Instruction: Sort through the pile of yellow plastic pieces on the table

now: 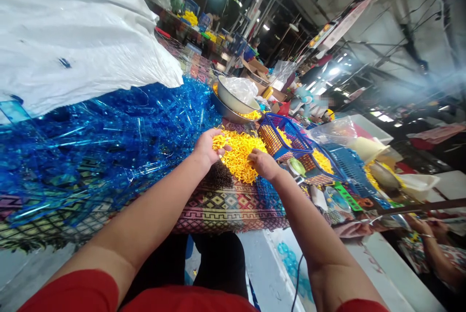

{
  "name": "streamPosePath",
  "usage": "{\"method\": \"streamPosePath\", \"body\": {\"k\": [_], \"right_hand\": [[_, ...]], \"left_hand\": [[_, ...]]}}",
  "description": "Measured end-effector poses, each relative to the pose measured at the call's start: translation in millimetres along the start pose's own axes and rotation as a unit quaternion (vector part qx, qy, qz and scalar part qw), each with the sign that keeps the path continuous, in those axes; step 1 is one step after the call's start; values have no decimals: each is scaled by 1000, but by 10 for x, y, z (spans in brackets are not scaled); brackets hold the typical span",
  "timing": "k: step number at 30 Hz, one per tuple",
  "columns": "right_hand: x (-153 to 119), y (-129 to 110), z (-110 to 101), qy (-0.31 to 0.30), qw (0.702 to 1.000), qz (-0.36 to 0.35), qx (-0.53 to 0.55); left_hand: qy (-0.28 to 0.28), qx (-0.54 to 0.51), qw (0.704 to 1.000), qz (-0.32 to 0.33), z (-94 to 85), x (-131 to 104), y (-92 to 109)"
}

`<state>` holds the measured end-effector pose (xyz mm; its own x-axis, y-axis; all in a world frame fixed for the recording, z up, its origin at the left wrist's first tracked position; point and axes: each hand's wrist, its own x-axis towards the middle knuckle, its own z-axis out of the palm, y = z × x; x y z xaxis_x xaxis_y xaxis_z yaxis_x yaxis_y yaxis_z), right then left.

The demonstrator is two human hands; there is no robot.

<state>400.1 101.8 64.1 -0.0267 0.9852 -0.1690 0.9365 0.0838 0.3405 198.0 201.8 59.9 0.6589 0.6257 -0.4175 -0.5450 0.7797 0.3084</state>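
Note:
A heap of small yellow pieces (pixel 242 156), too small to name, lies on the patterned cloth in front of me. At its left edge, my left hand (pixel 209 148) is partly curled with the palm up and holds a few of the yellow pieces. On the heap's right side, my right hand (pixel 265 163) has its fingers pressed together, touching the pieces; what is between the fingertips is hidden. Just below my left hand sits a dark, rough-textured brown thing (pixel 217 175) on the cloth (pixel 214 210).
Shiny blue clear plastic (pixel 109 137) covers the left, beneath a big white sack (pixel 73 30). Metal bowls (pixel 236 101) stand behind the heap. At right are blue baskets (pixel 284 132) of yellow pieces and a green strip (pixel 347 195). Another person's arm (pixel 433 249) shows far right.

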Motion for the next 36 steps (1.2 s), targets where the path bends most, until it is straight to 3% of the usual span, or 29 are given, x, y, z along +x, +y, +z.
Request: {"method": "streamPosePath", "body": {"k": [4,8,12,18,24,28,32,34,36], "right_hand": [[-21,12,-9,14,1000,2,13],[-27,-128,-70,-31,998,-48,-28],[2,-179,-98,-50,996,-41,-60],[9,26,-32,65,996,28,63],[34,-22,-185,157,959,84,219],[144,-272,-514,198,956,13,214],[252,-465,-801,181,953,-84,229],[258,-445,-838,187,938,-96,276],[222,-343,-786,210,926,-65,306]], "left_hand": [[-2,6,1000,-3,2,5,-1],[-6,5,1000,-12,0,7,-7],[4,-6,1000,-17,3,3,-11],[-1,11,1000,-9,-5,31,-8],[-7,53,998,-14,-8,37,-84],[-12,83,995,-47,-11,34,-224],[-61,60,995,-59,-30,65,-314],[-81,52,994,-58,-35,75,-311],[-70,49,995,-56,-31,71,-283]]}}
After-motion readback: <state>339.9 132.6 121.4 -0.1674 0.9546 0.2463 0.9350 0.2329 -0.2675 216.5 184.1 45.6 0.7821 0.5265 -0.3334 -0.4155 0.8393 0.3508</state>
